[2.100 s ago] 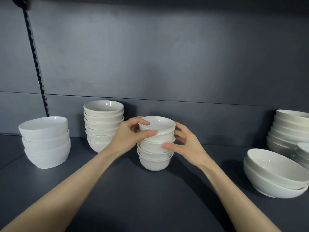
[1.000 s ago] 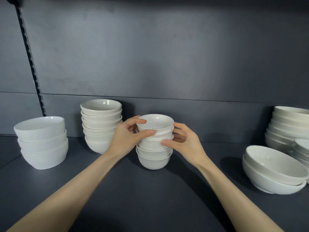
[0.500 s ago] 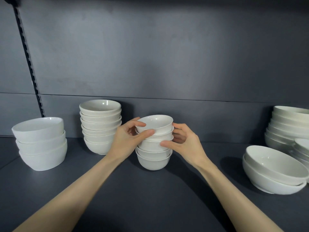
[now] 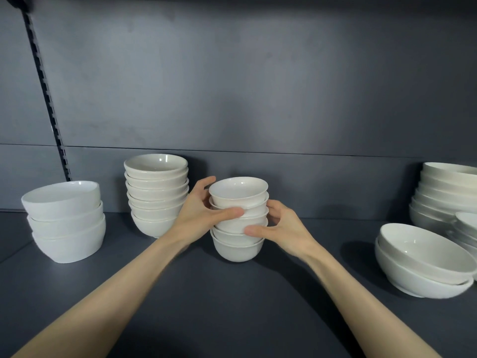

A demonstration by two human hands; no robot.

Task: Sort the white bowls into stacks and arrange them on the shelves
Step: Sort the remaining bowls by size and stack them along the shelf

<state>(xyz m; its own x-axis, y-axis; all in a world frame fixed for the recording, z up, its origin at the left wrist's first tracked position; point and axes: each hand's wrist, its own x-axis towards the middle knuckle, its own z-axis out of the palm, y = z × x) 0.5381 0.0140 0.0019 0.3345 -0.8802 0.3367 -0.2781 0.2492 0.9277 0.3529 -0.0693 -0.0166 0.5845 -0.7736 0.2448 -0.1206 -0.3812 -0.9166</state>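
Head view: my left hand (image 4: 198,215) and right hand (image 4: 284,228) grip a stack of small white bowls (image 4: 238,244) standing mid-shelf (image 4: 232,306). My left thumb presses across the upper bowls; my right thumb and curled fingers clasp the middle. The top bowl (image 4: 237,189) sits tilted. A taller stack (image 4: 156,192) stands just behind left, 3 bowls (image 4: 64,223) far left, 2 wide bowls (image 4: 423,262) right.

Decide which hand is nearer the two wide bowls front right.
Right. The right hand, on the small stack, is left of the wide bowls; the left hand is farther left.
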